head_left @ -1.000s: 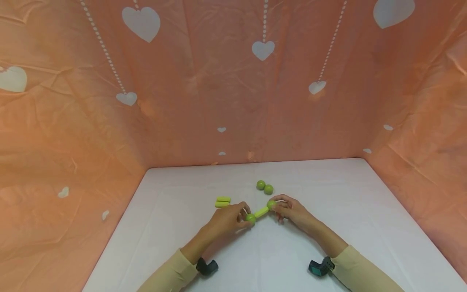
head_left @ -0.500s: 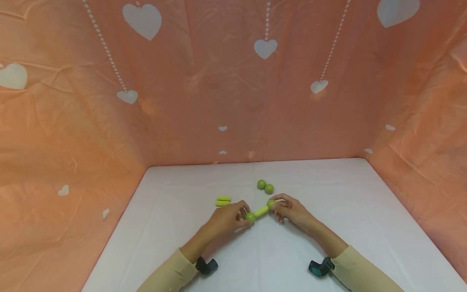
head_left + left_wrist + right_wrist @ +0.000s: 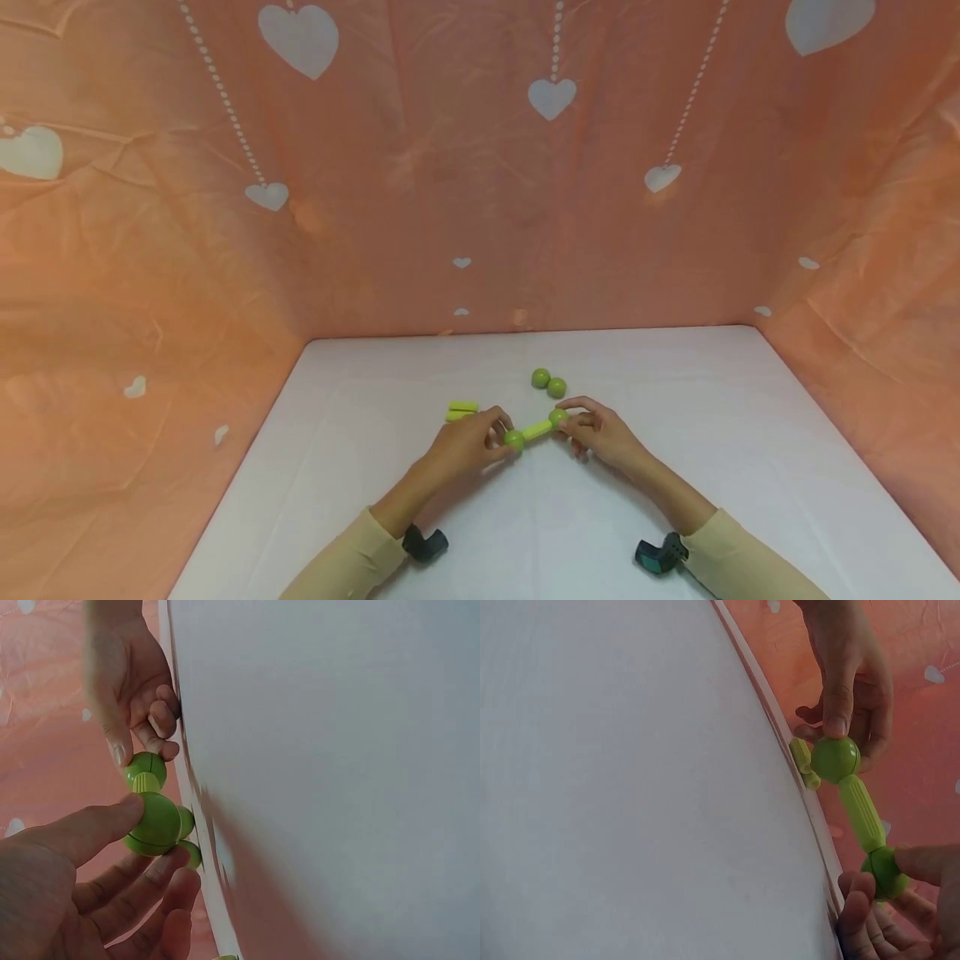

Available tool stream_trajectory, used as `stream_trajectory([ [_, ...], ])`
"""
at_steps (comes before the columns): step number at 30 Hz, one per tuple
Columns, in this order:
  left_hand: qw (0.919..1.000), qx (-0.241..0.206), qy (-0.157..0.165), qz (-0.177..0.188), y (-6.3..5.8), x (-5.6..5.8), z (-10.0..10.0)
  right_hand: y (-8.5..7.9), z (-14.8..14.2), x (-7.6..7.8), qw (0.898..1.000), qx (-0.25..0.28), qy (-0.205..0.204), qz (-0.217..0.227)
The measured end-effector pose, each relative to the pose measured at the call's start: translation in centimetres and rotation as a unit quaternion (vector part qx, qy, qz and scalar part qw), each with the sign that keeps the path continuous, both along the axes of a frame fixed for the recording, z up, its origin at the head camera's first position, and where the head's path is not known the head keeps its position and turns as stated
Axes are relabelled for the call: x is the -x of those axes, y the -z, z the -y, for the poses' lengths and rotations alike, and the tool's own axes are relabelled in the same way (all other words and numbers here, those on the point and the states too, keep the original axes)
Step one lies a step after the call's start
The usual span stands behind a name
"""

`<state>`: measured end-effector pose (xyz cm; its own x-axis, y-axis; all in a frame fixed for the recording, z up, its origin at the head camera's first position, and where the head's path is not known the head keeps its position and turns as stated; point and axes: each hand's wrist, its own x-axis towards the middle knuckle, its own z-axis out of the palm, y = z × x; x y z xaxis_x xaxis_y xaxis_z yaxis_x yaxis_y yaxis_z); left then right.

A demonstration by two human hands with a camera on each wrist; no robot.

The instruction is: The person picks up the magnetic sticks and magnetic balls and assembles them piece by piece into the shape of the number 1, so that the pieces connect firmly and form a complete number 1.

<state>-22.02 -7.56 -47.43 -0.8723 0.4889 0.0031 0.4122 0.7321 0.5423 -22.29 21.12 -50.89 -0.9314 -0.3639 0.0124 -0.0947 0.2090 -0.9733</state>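
Observation:
A light green ridged rod [image 3: 862,812] joins two green balls, one at each end. My left hand [image 3: 467,443] pinches the ball at the left end [image 3: 156,823] between thumb and fingers. The ball at the right end [image 3: 886,871] is pinched by my right hand [image 3: 606,435]. In the head view the joined piece slants up toward the right, held over the white table [image 3: 540,533]. Just behind my left hand lie two loose light green rods [image 3: 462,407], partly covered by it.
Two loose green balls [image 3: 548,382] sit side by side on the table beyond the joined piece. An orange cloth with white hearts [image 3: 405,208] rises behind the table and at both sides. Each wrist wears a dark camera mount [image 3: 425,545].
The left-end ball and my left hand have risen slightly in the head view, so the joined piece slants less. My right hand stays nearly still. The whole view has shifted a little.

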Motion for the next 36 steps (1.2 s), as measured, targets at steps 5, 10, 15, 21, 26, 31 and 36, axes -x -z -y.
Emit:
stream_trajectory([
  [5, 0.9999, 0.0, 0.001, -0.01, -0.1, 0.2, 0.0, -0.5, 0.4, -0.5, 1.0, -0.021, 0.017, -0.008],
  [10, 0.9998, 0.003, -0.001, -0.018, 0.0, 0.4, -0.1, -0.6, 0.6, -0.7, 0.999, -0.042, 0.03, -0.017],
  [15, 0.9997, 0.004, -0.007, -0.021, 0.0, 0.5, -0.3, -0.7, 0.8, -0.9, 0.997, -0.062, 0.04, -0.015],
  [21, 0.9996, 0.0, -0.014, -0.024, -0.1, 0.5, -0.6, -0.9, 1.0, -1.2, 0.996, -0.073, 0.032, -0.03],
  [26, 0.9993, -0.007, -0.017, -0.031, -0.2, 0.5, -0.8, -0.9, 1.3, -1.3, 0.997, -0.067, 0.016, -0.044],
  [31, 0.9991, -0.013, -0.017, -0.036, -0.2, 0.4, -1.1, -0.8, 1.5, -1.4, 0.998, -0.05, -0.008, -0.039],
  [36, 0.9989, -0.02, -0.008, -0.041, -0.2, 0.3, -1.4, -0.8, 1.7, -1.7, 0.998, -0.03, -0.03, -0.036],
])
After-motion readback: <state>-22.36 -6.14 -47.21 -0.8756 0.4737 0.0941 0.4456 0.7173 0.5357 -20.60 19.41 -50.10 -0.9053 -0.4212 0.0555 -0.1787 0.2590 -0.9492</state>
